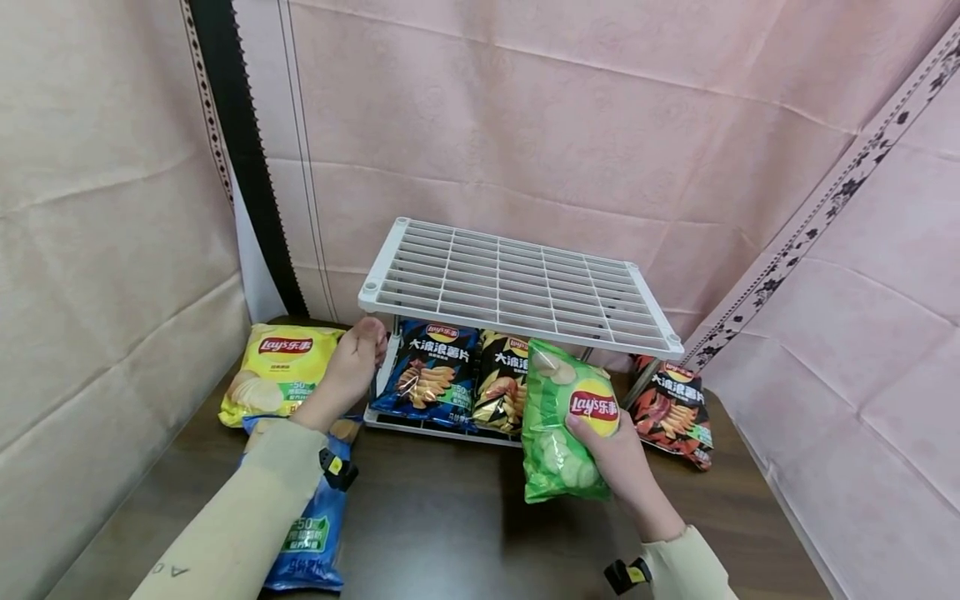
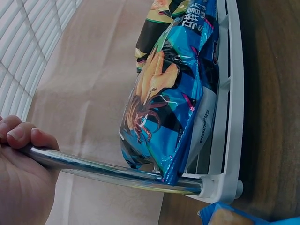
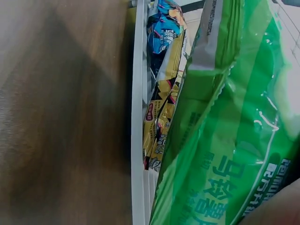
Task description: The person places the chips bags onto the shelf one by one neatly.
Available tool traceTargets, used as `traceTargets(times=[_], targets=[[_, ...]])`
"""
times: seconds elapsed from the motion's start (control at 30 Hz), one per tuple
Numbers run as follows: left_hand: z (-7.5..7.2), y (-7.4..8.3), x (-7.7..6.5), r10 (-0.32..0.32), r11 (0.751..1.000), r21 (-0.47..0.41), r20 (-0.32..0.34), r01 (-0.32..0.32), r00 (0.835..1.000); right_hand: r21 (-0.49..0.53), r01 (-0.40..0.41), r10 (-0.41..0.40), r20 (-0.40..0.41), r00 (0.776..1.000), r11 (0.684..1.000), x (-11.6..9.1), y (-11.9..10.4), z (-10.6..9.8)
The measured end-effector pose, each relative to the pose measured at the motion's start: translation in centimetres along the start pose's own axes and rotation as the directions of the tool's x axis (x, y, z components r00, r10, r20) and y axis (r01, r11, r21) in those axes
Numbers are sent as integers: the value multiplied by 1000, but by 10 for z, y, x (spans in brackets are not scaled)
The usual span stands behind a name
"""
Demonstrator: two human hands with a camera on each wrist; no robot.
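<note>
My left hand (image 1: 352, 360) grips a shiny metal post (image 2: 108, 169) at the left end of a white two-tier rack (image 1: 465, 315). In my right hand (image 1: 626, 458) is a green bag of potato chips (image 1: 551, 462), pinched at its right edge with the thumb on the front. The bag is upright before the right part of the lower tier. On that tier a dark blue chip bag (image 1: 427, 387) and a black-and-gold chip bag (image 1: 495, 392) stand side by side. The green bag partly covers the gold one in the head view.
Left of the rack lies a yellow chip bag (image 1: 281, 367). A light blue chip bag (image 1: 311, 508) is in front of it, partly under my left forearm. Beyond the rack's right post sits a black-and-red chip bag (image 1: 675, 408). Pink cloth (image 1: 525, 108) hangs behind the brown table (image 1: 435, 517).
</note>
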State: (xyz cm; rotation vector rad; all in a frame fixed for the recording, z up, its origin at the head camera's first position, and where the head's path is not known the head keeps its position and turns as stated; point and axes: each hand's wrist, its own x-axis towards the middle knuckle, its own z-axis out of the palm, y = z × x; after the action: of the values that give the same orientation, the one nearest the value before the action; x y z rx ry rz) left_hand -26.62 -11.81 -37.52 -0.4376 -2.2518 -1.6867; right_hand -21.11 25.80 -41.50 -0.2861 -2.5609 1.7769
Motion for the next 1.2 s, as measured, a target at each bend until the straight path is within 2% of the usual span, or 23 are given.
traceTargets(times=[0.3, 0.43, 0.53, 0.63, 0.77, 0.87, 1.0, 1.1, 1.2], targets=[[-3, -1, 0, 3, 1000, 2, -1, -3, 1000, -102, 144, -153, -80, 985, 984, 26, -15, 17], [-4, -1, -1, 0, 1000, 12, -10, 0, 1000, -35, 225, -227, -78, 971, 974, 35, -33, 21], [-3, -1, 0, -11, 1000, 13, -14, 11, 1000, 11, 301, -299, -75, 951, 954, 41, -44, 25], [-3, -3, 0, -7, 1000, 17, -8, 7, 1000, -1, 336, -334, -115, 936, 942, 48, -51, 26], [-1, -20, 6, -13, 1000, -6, 5, 13, 1000, -52, 314, -318, -183, 930, 948, 56, -54, 24], [2, -34, 11, -27, 999, -20, -3, 27, 1000, -58, 271, -277, -181, 944, 961, 64, -51, 21], [4, -39, 13, -18, 1000, -13, -11, 18, 1000, -77, 172, -182, -148, 972, 982, 74, -43, 16], [5, -39, 13, -8, 1000, -29, -11, 8, 1000, -103, 104, -117, -126, 985, 989, 78, -38, 14], [5, -40, 13, -7, 1000, -30, -14, 6, 1000, -109, 107, -119, -109, 987, 988, 80, -34, 13]])
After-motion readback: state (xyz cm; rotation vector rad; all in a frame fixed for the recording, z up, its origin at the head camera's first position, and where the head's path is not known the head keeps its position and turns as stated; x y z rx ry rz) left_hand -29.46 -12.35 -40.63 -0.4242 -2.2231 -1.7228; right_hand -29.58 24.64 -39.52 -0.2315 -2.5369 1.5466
